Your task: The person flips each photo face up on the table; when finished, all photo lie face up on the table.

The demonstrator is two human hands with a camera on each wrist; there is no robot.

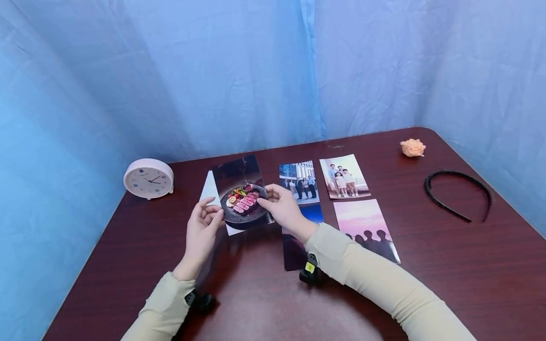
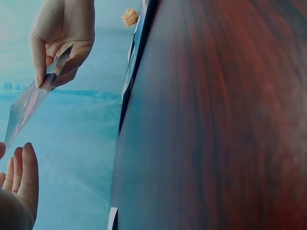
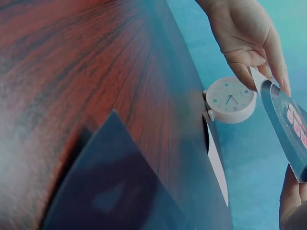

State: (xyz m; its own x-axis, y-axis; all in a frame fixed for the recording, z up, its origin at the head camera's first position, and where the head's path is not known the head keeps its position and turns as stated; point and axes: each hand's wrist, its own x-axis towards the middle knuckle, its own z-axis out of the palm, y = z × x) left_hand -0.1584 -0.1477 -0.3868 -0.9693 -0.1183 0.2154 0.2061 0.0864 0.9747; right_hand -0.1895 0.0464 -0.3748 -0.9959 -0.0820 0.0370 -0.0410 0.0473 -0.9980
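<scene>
A photo of sliced steak on a dark plate [image 1: 245, 203] is raised above the table between both hands. My left hand [image 1: 202, 232] pinches its lower left side, with the thumb in front. On the opposite edge my right hand [image 1: 285, 208] grips it between thumb and fingers. In the right wrist view, the left thumb and fingers meet at a corner of the steak photo [image 3: 292, 125]. A white sheet [image 1: 208, 188] lies on the table behind it, mostly hidden. Under the right wrist is a dark blue photo [image 1: 294, 251], partly covered by the arm.
Right of the hands lie a photo of people outside a building [image 1: 300, 182], a family photo [image 1: 345, 177] and a silhouettes photo [image 1: 368, 227]. A white clock [image 1: 149, 179] stands at the back left. A black headband [image 1: 458, 174] and a peach ruffled item [image 1: 413, 148] lie far right.
</scene>
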